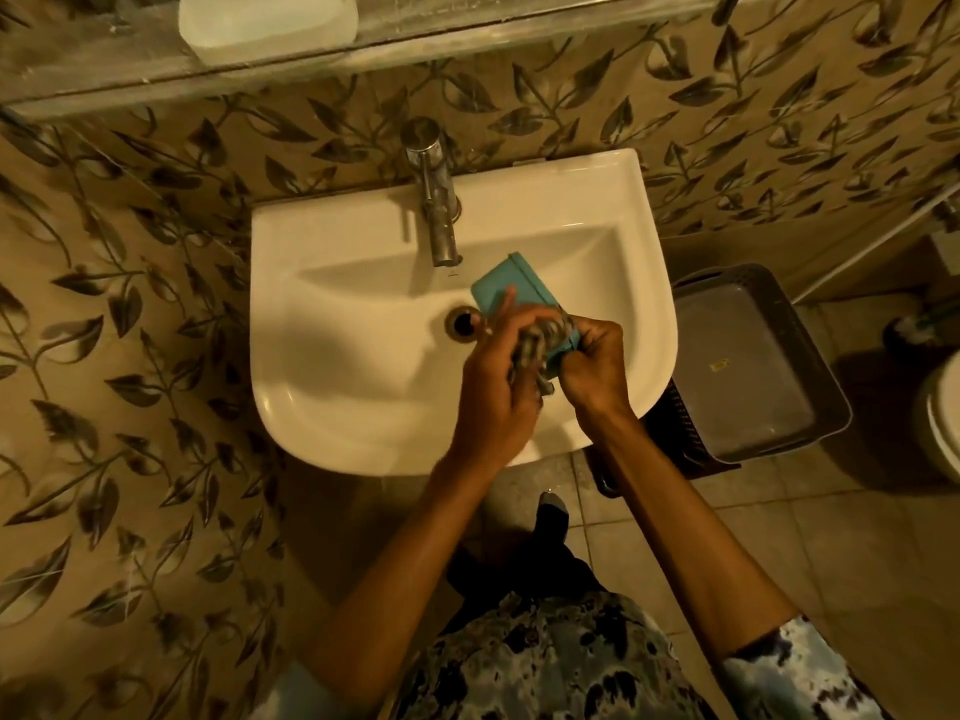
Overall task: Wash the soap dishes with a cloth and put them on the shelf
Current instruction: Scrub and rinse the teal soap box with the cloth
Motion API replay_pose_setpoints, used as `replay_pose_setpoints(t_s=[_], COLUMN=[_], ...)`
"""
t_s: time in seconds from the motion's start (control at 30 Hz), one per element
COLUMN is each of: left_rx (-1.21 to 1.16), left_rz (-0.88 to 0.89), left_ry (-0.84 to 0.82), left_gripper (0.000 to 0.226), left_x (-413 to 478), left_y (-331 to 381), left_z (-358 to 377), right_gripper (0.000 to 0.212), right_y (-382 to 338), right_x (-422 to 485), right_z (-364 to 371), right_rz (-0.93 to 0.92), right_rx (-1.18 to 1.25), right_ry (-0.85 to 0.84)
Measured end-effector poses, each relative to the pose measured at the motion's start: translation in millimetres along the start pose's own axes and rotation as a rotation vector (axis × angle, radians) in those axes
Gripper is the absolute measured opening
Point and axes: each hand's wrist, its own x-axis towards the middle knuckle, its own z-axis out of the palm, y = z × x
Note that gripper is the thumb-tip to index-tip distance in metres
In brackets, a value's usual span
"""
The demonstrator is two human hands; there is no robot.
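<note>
A teal soap dish is held tilted over the white sink basin, just below the tap. My left hand grips a crumpled checked cloth and presses it against the dish, with one finger lying on the dish's face. My right hand grips the dish's lower right end. The cloth hides the lower part of the dish. A white soap dish sits on the glass shelf above the sink, at the upper left.
A chrome tap stands at the back of the sink; no water is visible. The drain lies left of the hands. A grey plastic basket stands on the floor to the right, with a toilet edge beyond it.
</note>
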Motion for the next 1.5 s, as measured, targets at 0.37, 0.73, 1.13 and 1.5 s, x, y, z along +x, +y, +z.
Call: replay_pose_setpoints(t_s=[0.37, 0.73, 1.13, 1.5], left_rx=[0.046, -0.092, -0.248, -0.407], left_rz=[-0.041, -0.252, -0.121, -0.172], left_ry=[0.056, 0.231, 0.082, 0.342], left_gripper=[0.039, 0.035, 0.030, 0.032], left_x=[48, 83, 47, 49], left_y=[5, 3, -6, -2], left_z=[-22, -41, -31, -58], right_gripper=[0.023, 0.040, 0.020, 0.063], right_y=[5, 7, -15, -19], right_x=[-4, -22, -2, 7], right_z=[6, 2, -14, -19], right_rz=[-0.070, -0.060, 0.284, 0.122], right_rx=[0.093, 0.182, 0.229, 0.002], right_ry=[0.062, -0.081, -0.469, -0.434])
